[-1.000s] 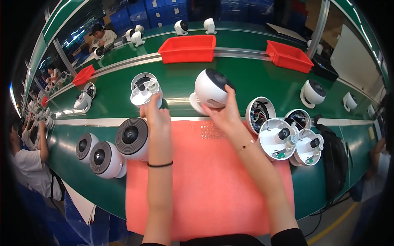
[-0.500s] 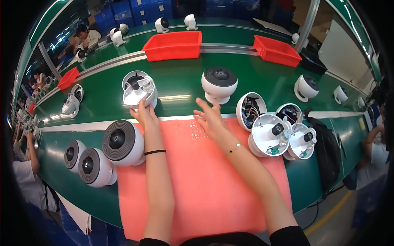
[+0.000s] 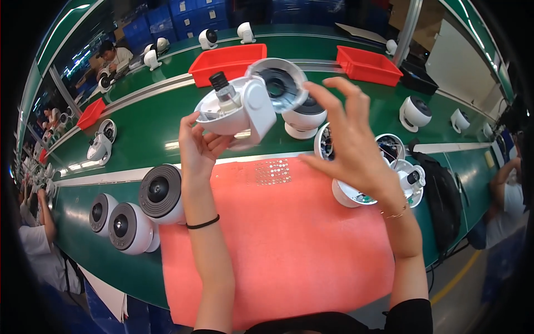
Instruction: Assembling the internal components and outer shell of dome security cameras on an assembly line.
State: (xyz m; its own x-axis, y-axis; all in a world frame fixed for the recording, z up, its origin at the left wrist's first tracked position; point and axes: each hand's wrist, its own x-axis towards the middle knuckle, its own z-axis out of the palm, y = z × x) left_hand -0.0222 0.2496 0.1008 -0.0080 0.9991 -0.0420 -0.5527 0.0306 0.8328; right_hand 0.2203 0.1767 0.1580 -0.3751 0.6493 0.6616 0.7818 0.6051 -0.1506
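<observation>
My left hand (image 3: 198, 147) grips an opened white globe-shaped device (image 3: 260, 104) from its lower left side, raised above the green bench. One half holds a black lens-like cylinder (image 3: 219, 81) and clear parts; the other, a round shell (image 3: 282, 83), shows a dark ring inside. Beside that shell, my right hand (image 3: 356, 147) is spread with thumb and fingers apart. Its index fingertip is close to the shell's rim, and I cannot tell if it touches. Below lies a pink mat (image 3: 283, 245) with rows of small metal pieces (image 3: 273, 171).
Closed devices with grey faces (image 3: 160, 186) stand at left, another (image 3: 303, 119) behind the raised one. Opened units (image 3: 409, 181) sit at right, partly hidden by my right hand. Red bins (image 3: 370, 65) line the back. A black bag (image 3: 439, 206) lies right. Co-workers sit at both sides.
My left hand has lifted the opened device off the bench, moved it right and turned it. My right hand has risen and moved right, to beside its shell.
</observation>
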